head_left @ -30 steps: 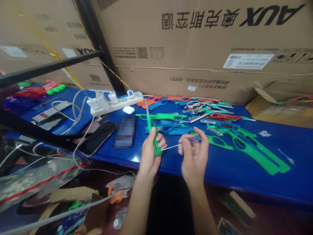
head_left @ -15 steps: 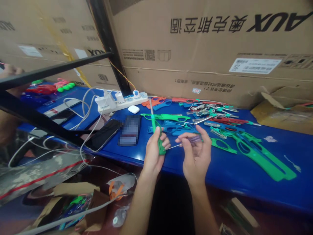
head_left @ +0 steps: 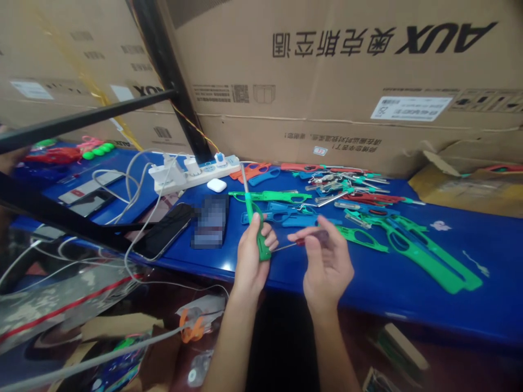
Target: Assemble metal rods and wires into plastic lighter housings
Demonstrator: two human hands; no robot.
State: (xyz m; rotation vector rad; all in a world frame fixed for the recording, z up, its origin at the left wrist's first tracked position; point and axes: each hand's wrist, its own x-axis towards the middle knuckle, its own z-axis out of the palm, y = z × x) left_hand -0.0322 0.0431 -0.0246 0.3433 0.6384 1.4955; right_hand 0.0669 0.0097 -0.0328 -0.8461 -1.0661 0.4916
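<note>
My left hand [head_left: 254, 251] is closed around a green long-nosed lighter [head_left: 261, 245], its metal tube pointing up and away from me. In my right hand [head_left: 327, 267] is a screwdriver [head_left: 312, 238] with a dark reddish, see-through handle. The thin shaft reaches left to the lower end of the lighter's handle; whether the tip sits in a screw is too small to tell. Beyond both hands lie blue lighter shells [head_left: 300, 219] and a green shell [head_left: 363, 238]. Larger green shells [head_left: 429, 261] rest to the right on the blue table [head_left: 368, 294].
Lighter parts with metal tubes [head_left: 343, 185] are heaped at the back. A power strip [head_left: 200, 174] with chargers, a white earbud case [head_left: 216, 185] and phones [head_left: 165, 231] lie left, among loose cables. A black metal frame [head_left: 85, 122] crosses the left side. Large cardboard boxes [head_left: 327, 98] stand behind.
The whole view has shifted slightly, so the table things appear further left. My right hand has turned a little on the screwdriver. The green lighter stays in my left hand.
</note>
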